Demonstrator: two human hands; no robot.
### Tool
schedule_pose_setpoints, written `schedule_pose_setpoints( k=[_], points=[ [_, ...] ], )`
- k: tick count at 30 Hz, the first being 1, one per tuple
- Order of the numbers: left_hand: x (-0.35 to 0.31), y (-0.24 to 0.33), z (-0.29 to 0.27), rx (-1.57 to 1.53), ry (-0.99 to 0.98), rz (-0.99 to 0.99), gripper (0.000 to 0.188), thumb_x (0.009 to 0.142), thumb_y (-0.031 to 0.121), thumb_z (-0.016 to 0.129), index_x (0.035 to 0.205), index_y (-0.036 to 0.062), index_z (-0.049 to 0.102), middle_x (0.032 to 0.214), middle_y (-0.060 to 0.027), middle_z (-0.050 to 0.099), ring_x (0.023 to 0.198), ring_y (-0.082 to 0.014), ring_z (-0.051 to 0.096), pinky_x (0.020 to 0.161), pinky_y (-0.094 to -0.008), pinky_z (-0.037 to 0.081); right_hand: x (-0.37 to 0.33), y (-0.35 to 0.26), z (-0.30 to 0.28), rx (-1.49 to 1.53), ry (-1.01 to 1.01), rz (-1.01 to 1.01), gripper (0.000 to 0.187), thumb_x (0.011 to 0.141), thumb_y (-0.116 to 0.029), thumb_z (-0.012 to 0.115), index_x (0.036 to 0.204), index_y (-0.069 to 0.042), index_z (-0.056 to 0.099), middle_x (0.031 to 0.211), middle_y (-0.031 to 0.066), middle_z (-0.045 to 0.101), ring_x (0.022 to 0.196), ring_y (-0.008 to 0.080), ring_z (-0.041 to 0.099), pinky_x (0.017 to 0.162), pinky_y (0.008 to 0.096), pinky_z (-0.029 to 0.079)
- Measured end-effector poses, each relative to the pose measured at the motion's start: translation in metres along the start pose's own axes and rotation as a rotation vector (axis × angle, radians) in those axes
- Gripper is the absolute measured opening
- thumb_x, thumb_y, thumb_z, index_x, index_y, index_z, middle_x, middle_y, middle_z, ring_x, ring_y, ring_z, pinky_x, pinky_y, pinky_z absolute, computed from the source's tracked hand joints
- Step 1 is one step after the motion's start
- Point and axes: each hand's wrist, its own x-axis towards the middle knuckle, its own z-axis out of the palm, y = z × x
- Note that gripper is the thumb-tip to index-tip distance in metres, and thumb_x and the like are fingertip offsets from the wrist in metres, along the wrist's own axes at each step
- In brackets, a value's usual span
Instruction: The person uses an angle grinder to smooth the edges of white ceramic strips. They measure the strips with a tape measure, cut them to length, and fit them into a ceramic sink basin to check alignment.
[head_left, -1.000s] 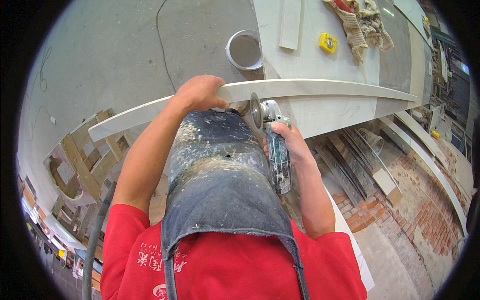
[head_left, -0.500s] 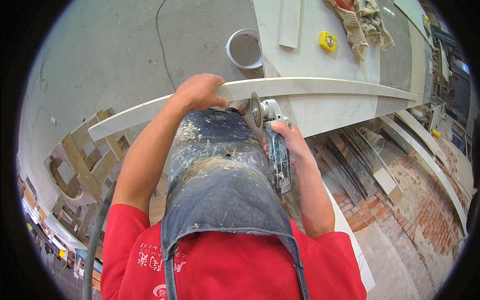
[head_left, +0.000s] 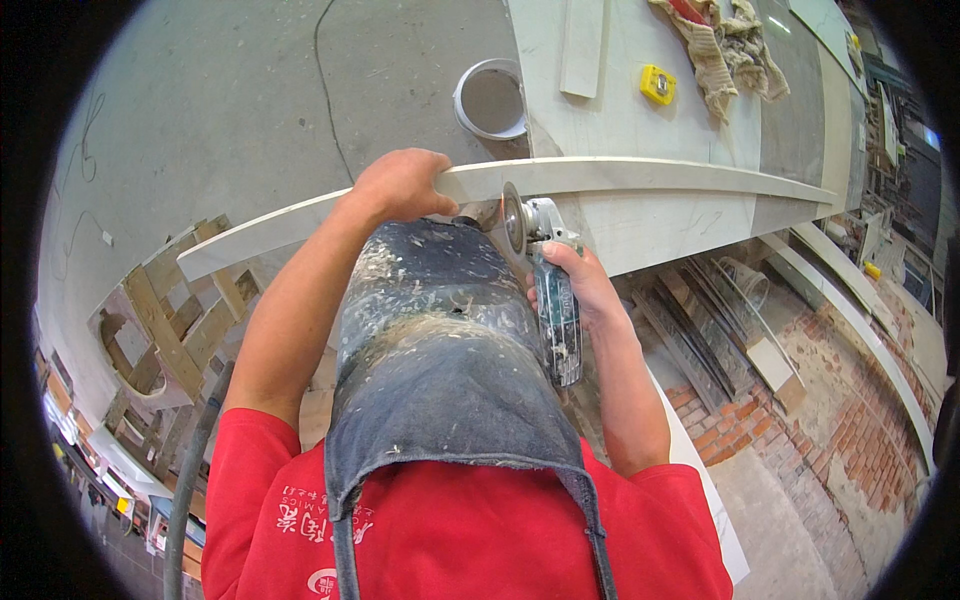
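Across the table [head_left: 640, 125] runs a long white strip [head_left: 620, 174]. A grinder [head_left: 558, 320] fills the right hand's [head_left: 588, 285] grip; the left hand [head_left: 402, 184] clasps the strip. Seemingly edge-grinding, the disc [head_left: 514, 220] next calls for steady guiding.

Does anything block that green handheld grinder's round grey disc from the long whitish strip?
Nothing visible does. In this view, the disc on the grinder held in the right hand overlaps the near edge of the strip; whether they touch, I can't tell. The left hand holds the strip left of the disc.
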Motion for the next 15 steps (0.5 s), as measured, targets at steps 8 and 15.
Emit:
schedule_pose_setpoints(
  k=[8,15],
  points=[
    [-0.0010,0.0017,-0.0016,0.017,-0.009,0.006,0.050,0.074,0.033,0.083,0.113,0.0033,0.074,0.107,-0.0225,0.073,0.103,-0.0401,0.069,0.091,-0.0475,0.053,0.0010,-0.0005,0.0000,0.009,-0.015,-0.006,0.049,0.086,-0.044,0.077,0.103,-0.001,0.060,0.078,0.0147,0.067,0.062,0.0220,0.071,0.054,0.0349,0.061],
    [-0.0041,0.0051,-0.0036,0.023,-0.001,0.012,0.049,0.074,0.033,0.083,0.112,0.0034,0.074,0.107,-0.0227,0.073,0.104,-0.0405,0.069,0.091,-0.0478,0.053,0.0013,-0.0009,0.0007,0.007,-0.004,-0.001,0.047,0.087,-0.043,0.076,0.102,-0.002,0.060,0.078,0.0146,0.067,0.063,0.0225,0.071,0.054,0.0354,0.061]
  ],
)
